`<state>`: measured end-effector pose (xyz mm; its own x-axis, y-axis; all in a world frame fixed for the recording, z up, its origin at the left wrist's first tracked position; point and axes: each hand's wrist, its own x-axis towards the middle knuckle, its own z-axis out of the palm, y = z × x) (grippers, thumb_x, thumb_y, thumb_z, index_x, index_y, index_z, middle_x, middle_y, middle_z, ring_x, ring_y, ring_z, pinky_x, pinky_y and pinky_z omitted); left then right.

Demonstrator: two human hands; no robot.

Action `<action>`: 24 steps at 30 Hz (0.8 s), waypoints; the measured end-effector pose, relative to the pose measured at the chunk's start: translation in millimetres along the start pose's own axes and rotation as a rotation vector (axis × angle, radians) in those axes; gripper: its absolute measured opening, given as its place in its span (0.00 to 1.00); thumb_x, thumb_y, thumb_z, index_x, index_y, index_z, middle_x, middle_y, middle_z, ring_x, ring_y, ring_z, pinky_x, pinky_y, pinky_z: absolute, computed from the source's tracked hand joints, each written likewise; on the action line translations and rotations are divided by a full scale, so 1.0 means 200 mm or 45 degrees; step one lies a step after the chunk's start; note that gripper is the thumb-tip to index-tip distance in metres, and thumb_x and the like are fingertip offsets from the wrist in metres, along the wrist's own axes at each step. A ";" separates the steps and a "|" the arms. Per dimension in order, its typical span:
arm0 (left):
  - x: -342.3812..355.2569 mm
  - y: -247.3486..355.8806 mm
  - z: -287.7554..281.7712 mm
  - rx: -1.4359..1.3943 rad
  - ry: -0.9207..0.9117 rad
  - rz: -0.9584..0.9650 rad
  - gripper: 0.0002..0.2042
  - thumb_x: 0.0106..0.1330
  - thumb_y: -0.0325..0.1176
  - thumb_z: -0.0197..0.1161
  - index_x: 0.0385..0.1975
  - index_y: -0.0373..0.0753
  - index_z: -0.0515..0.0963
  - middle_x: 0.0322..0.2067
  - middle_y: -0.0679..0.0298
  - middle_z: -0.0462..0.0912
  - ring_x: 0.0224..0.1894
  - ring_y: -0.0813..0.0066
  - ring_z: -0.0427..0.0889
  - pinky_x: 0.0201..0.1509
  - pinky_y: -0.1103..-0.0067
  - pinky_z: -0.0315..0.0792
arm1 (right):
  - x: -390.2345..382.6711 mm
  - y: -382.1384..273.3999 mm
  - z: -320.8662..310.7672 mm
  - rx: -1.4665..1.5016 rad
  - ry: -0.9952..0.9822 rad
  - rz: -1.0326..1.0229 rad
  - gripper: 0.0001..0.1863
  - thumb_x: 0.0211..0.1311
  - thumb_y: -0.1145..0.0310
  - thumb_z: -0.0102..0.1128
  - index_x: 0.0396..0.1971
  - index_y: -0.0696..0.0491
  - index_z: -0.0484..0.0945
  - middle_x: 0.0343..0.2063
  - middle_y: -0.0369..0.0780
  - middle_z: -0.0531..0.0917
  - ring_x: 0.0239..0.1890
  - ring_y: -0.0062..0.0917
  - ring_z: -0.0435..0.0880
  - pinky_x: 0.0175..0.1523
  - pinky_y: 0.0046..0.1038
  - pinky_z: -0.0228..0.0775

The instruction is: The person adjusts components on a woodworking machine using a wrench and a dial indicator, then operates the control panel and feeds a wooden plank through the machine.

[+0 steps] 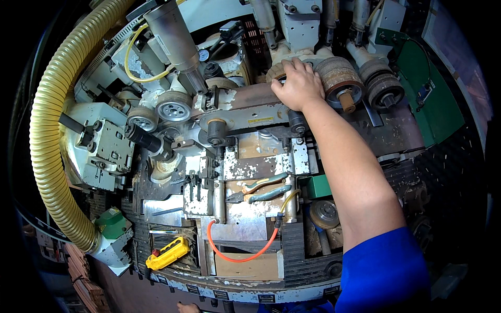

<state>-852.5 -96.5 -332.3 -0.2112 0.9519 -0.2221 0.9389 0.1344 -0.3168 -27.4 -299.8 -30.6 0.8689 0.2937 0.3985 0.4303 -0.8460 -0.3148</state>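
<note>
My right hand (297, 86) reaches up to the back of the machine and rests on a worn roller (276, 73), fingers apart and tips partly hidden; it is open. Beside it sit a rust-rimmed roller (338, 81) and a darker double roller (382, 86). My left hand (188, 308) just shows at the bottom edge, below the machine's front rail (237, 295); its finger shape is unclear. Pliers (266, 194) with teal-and-yellow handles lie on the middle plate, above a looped orange hose (240, 257).
A ribbed yellow duct (49, 156) curves down the left side. A yellow tool (169, 253) lies at the front left. Cylinders (172, 39), wheels (174, 108) and blocks fill the back. A green panel (441, 122) stands at the right, and brown stacked pieces (81, 276) at lower left.
</note>
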 end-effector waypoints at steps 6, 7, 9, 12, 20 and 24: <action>-0.01 0.01 -0.01 -0.011 -0.014 0.005 0.26 0.65 0.43 0.63 0.62 0.40 0.72 0.55 0.44 0.82 0.58 0.45 0.82 0.62 0.57 0.75 | 0.00 0.00 0.00 -0.001 -0.008 -0.001 0.36 0.64 0.47 0.56 0.69 0.51 0.72 0.69 0.46 0.70 0.70 0.42 0.68 0.74 0.46 0.59; -0.01 0.01 -0.02 -0.013 -0.016 0.011 0.26 0.65 0.43 0.63 0.62 0.40 0.72 0.55 0.44 0.82 0.58 0.45 0.82 0.62 0.57 0.75 | 0.00 0.01 0.00 -0.008 0.000 -0.002 0.36 0.64 0.47 0.56 0.69 0.51 0.72 0.69 0.46 0.71 0.70 0.42 0.68 0.74 0.46 0.59; -0.01 0.01 -0.01 -0.014 -0.015 0.001 0.26 0.66 0.43 0.62 0.61 0.40 0.72 0.55 0.44 0.82 0.58 0.45 0.82 0.63 0.57 0.75 | 0.00 0.01 0.00 -0.015 0.013 -0.006 0.36 0.64 0.47 0.56 0.68 0.51 0.72 0.68 0.46 0.71 0.70 0.42 0.68 0.73 0.45 0.60; 0.01 0.00 0.01 0.001 -0.012 -0.024 0.25 0.66 0.44 0.61 0.61 0.40 0.73 0.55 0.44 0.82 0.58 0.45 0.83 0.63 0.56 0.75 | 0.00 0.00 0.00 -0.010 -0.001 -0.005 0.36 0.64 0.47 0.56 0.68 0.51 0.73 0.68 0.46 0.71 0.70 0.41 0.69 0.73 0.45 0.61; -0.04 0.02 -0.05 0.006 -0.091 -0.028 0.24 0.68 0.43 0.59 0.62 0.40 0.72 0.57 0.45 0.82 0.61 0.49 0.81 0.63 0.56 0.74 | 0.00 -0.01 0.00 -0.016 0.005 -0.011 0.35 0.64 0.47 0.55 0.67 0.51 0.73 0.68 0.45 0.71 0.69 0.41 0.69 0.73 0.44 0.61; -0.16 0.07 -0.31 -0.054 -0.113 -0.075 0.29 0.65 0.46 0.63 0.63 0.38 0.72 0.58 0.46 0.81 0.61 0.46 0.81 0.65 0.56 0.74 | 0.00 0.01 0.01 -0.009 0.003 -0.004 0.35 0.64 0.47 0.56 0.67 0.51 0.73 0.68 0.45 0.71 0.69 0.41 0.69 0.73 0.44 0.60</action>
<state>-814.8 -107.8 -271.9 -0.2875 0.9141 -0.2858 0.9345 0.2025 -0.2926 -26.6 -300.5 -32.9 0.8669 0.2952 0.4016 0.4314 -0.8481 -0.3077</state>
